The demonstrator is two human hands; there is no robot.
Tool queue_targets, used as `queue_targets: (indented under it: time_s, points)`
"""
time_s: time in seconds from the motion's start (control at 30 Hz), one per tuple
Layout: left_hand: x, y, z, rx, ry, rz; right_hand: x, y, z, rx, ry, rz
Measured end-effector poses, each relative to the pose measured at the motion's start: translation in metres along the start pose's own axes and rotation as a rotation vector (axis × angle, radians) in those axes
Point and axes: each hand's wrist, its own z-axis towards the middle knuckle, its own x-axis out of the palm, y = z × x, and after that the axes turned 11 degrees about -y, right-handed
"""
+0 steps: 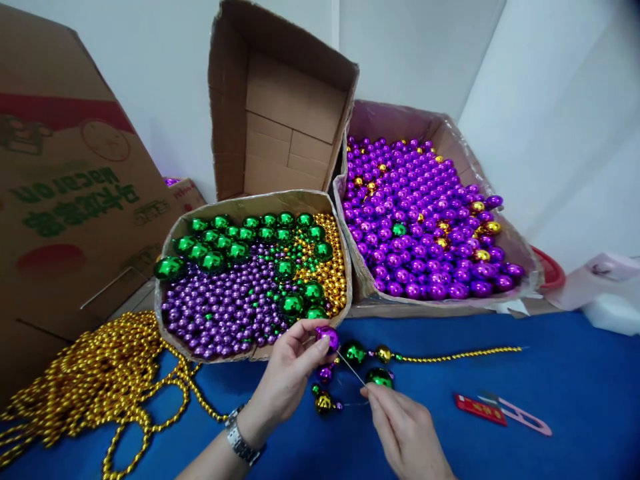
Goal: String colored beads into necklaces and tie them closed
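In front of the mixed-bead box (240,203), near the right end of its front rim, the left hand (287,373) is pinching a shiny purple ball (327,339) between thumb and fingers, and a metal-link band (240,437) is circling its wrist. Farther forward and to the right of the mixed-bead box, the right hand (405,427) is pinching a thin rod (351,369), which is slanting up toward the purple ball; whether it is passing through, I cannot tell. Between the two hands and just beyond them, in front of the mixed-bead box, a large green ball (355,353) and a gold ball (383,353) are lying on the blue desk (575,380), with a gold bead string (460,355) stretching away in line to the right. A second green ball (380,377) is resting just beyond the right hand. Well to the right of the mixed-bead box, a red packet (480,409) and a pink-handled tool (525,417) are lying together. To its left, gold bead chains (95,373) are spreading in a heap, while a box of purple balls (390,115) is standing just beside it on the right
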Motion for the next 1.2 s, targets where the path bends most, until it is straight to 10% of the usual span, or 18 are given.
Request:
queue_targets:
  time_s: [0.3, 0.57, 0.8, 0.9, 1.2]
  points:
    - [0.001, 0.004, -0.001, 0.008, -0.016, 0.035, -0.001, 0.001, -0.001, 0.017, 0.039, 0.002]
    - [0.007, 0.011, -0.013, -0.014, 0.242, 0.189, 0.001, 0.004, 0.010, 0.033, 0.010, 0.046]
    - [-0.046, -0.037, 0.031, 0.503, -0.135, 0.792, -0.003, -0.005, -0.002, 0.055, 0.007, 0.088]
    - [-0.079, -0.048, 0.066, 0.786, -0.255, 1.361, 0.000, -0.005, -0.005, 0.065, 0.009, 0.095]
    - [-0.099, -0.046, 0.107, 0.799, -0.186, 1.756, 0.004, -0.005, -0.007, 0.052, 0.010, 0.076]
